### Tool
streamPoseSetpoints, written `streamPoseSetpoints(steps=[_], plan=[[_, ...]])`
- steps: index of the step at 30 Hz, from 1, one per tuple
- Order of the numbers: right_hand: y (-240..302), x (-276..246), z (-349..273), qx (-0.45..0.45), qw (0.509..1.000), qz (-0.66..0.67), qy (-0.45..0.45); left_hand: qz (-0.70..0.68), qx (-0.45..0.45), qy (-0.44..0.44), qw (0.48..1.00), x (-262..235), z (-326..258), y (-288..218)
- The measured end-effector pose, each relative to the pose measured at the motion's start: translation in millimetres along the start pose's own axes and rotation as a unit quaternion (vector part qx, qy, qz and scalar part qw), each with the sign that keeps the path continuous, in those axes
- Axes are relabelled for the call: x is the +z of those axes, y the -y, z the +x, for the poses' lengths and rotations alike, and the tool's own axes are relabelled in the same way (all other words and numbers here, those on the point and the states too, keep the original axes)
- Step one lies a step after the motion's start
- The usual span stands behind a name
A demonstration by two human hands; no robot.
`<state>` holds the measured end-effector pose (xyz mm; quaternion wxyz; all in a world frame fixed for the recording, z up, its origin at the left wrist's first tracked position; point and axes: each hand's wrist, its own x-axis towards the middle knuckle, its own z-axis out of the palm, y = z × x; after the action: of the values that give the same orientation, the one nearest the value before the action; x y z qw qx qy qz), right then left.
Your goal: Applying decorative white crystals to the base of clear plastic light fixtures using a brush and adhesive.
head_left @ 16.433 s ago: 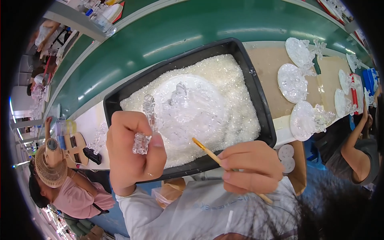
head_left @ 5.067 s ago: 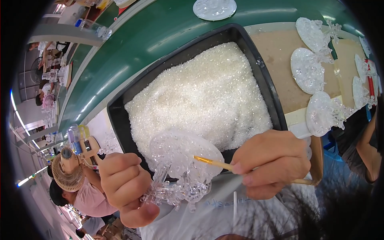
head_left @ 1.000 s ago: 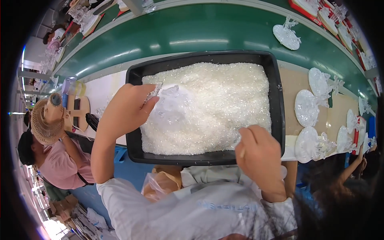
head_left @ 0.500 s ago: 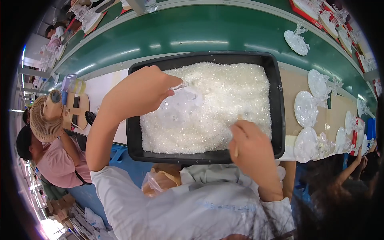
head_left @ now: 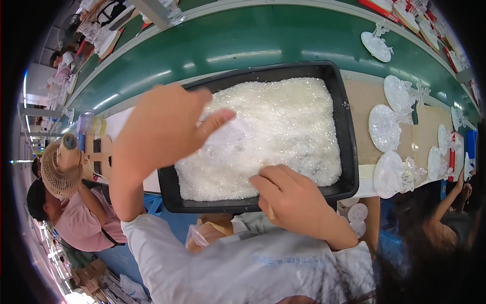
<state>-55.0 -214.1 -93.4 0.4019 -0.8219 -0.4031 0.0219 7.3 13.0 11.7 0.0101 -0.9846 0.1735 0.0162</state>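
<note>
A black rectangular tray (head_left: 349, 147) holds a bed of sparkling white granules (head_left: 288, 109). On its left side a pale, smooth round shape (head_left: 229, 136) shows among the granules, partly covered and hard to make out. Over it hovers my left hand (head_left: 159, 129), smeared by motion; its thumb stands apart from the fingers, and I see nothing between them. My right hand (head_left: 291, 197) is low over the tray's front part, closed around a thin wooden stick (head_left: 271, 212). The stick's other end shows at the fingertips, close to the granules.
Several clear ornaments on round white bases (head_left: 385, 127) stand on the board at the right. Another ornament (head_left: 376, 46) sits on the green surface (head_left: 243, 43) beyond the tray. At the left, a person in pink (head_left: 83, 220) sits beside a tan fan (head_left: 63, 164).
My left hand has let go of the clear piece it pinched and its thumb has spread. My right hand, with the stick, has moved left and slightly nearer to me.
</note>
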Motion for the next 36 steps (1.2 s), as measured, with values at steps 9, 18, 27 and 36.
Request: streamPoseSetpoints(steps=[9, 18, 27, 36], plan=[[-10, -13, -24, 0.078, 0.995, -0.028, 0.062, -0.018, -0.055, -0.056, 0.997, 55, -13, -12], [-8, -24, -20, 0.052, 0.998, 0.042, 0.013, -0.037, -0.111, -0.083, 0.99, 58, -13, -10], [-12, -16, -9, 0.015, 0.996, 0.092, 0.009, -0.118, -0.105, -0.079, 0.984, 56, -9, -17], [-13, -6, -1, 0.018, 0.993, 0.071, 0.092, -0.188, 0.005, -0.013, 0.982, 57, -11, -21]])
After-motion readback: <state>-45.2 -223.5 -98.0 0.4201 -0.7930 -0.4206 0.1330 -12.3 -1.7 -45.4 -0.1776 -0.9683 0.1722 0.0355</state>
